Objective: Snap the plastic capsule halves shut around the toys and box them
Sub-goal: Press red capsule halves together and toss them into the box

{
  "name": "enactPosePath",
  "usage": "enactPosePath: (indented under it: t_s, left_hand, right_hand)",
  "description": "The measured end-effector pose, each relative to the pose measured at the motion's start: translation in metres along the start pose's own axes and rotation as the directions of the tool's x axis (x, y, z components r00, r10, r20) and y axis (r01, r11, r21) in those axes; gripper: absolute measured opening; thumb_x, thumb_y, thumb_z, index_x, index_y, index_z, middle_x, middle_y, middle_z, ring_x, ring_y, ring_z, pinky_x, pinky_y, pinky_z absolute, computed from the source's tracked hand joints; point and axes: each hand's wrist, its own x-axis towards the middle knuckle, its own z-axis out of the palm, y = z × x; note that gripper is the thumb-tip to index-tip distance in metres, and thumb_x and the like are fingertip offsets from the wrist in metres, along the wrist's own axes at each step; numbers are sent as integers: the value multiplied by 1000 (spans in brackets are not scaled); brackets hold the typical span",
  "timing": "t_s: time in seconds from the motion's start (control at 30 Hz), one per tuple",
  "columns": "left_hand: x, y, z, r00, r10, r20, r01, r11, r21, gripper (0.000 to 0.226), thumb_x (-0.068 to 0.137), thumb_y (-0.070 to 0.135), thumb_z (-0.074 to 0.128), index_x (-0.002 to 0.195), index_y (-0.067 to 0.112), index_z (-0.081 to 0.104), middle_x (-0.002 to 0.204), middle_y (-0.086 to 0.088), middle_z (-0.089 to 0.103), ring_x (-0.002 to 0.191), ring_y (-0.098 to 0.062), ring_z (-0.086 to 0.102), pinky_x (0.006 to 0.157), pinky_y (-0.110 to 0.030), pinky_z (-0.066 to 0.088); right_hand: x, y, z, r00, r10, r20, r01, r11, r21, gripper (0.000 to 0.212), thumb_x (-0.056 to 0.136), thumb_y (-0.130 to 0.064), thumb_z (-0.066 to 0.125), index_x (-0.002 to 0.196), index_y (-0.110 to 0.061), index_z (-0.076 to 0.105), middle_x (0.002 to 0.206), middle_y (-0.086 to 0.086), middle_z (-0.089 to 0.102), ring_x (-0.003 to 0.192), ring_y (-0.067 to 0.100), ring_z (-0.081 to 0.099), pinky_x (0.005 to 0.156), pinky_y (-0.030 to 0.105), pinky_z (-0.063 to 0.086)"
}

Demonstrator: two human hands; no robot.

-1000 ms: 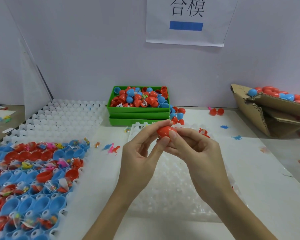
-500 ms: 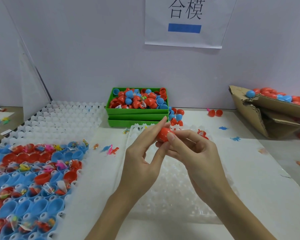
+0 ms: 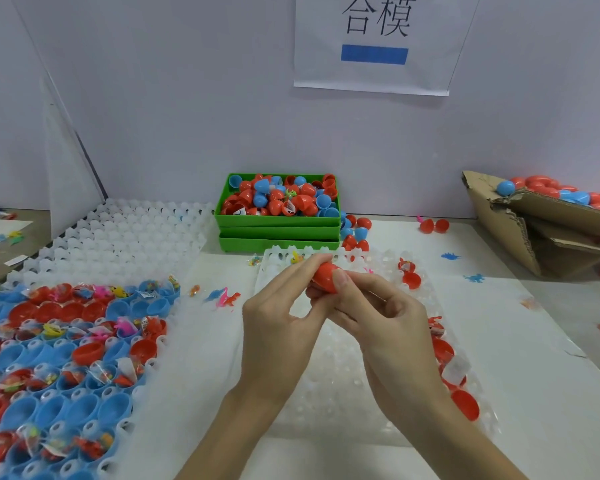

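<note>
Between both hands, red capsule (image 3: 324, 277).

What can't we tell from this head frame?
- Red capsule: whether the halves have snapped shut; fingers of the left hand and right hand cover the seam.
- Toy inside it: hidden by the shell.
- Cardboard box: fill level; cut off by the right edge.
- Left tray: packet contents too small and blurred; cut off by the left edge.

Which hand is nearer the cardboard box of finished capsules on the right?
Right. The right hand lies on the cardboard box side of the red capsule both hands pinch; the left hand sits across the capsule, farther from the box.
</note>
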Motion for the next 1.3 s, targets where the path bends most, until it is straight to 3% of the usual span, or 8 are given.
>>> enactPosePath:
  t_s: [0.13,0.27,0.43,0.6,0.8,1.03,1.2,1.3]
  left_hand:
    - [1,1,-2,1000,-4,-6,4,1000,13,44,83,24,80,126,12,75,116,12,73,107,-2,69,93,-13,54]
    - [1,3,-2,1000,20,19,-21,999,37,48,84,24,79,129,10,73,118,9,71,111,-5,67,95,-12,53]
    - [1,5,-4,998,-57,-3,57,998,3,51,81,33,79,129,15,73,117,3,77,104,-10,73,90,-23,60]
    - [1,7,-4,999,-32,39,31,999,22,51,84,32,77,131,13,71,119,3,75,110,-8,68,92,-18,58]
    - [1,8,-2,997,0,82,-5,998,68,52,90,26,71,137,5,66,119,-5,74,107,-16,71,89,-32,61]
    - [-1,9,1,996,48,76,-51,997,49,55,92,17,71,143,1,60,125,-4,72,116,-4,63,99,-11,51]
    - [-4,8,6,998,31,48,-33,998,46,57,91,24,71,143,4,60,132,-1,70,123,-7,64,102,-18,53]
    - [-2,8,5,996,-70,54,75,993,-95,54,94,25,69,146,17,58,136,10,68,126,0,62,99,-18,54]
  right_hand:
    - [0,1,-1,1000,-9,-11,9,1000,-26,22,92,-23,75,108,-9,79,97,11,80,95,27,78,82,28,63]
    - [0,2,-1,1000,-14,-20,14,1000,-23,25,92,-26,73,109,-8,78,95,12,80,92,28,79,79,27,63]
    - [-1,3,1,999,-10,-46,8,999,-42,28,92,-32,70,109,-10,78,92,10,80,90,25,79,75,24,62]
    - [-1,4,1,998,-18,-53,16,999,-44,26,92,-29,72,109,-10,77,92,10,80,88,27,79,74,25,63]
    - [1,4,-1,998,-48,-45,44,996,-72,21,91,-25,74,104,-10,79,91,9,80,88,25,79,75,24,62]
    - [3,4,-3,996,-75,-40,70,990,-126,19,88,-31,76,102,-17,81,92,6,80,89,25,78,80,27,63]
    - [3,6,-3,998,-69,-11,66,988,-137,15,89,-30,77,101,-20,80,95,6,80,92,26,78,86,32,63]
    - [8,5,-6,999,29,37,-26,997,-75,25,91,-36,74,107,-17,77,105,9,78,104,27,75,95,36,60]
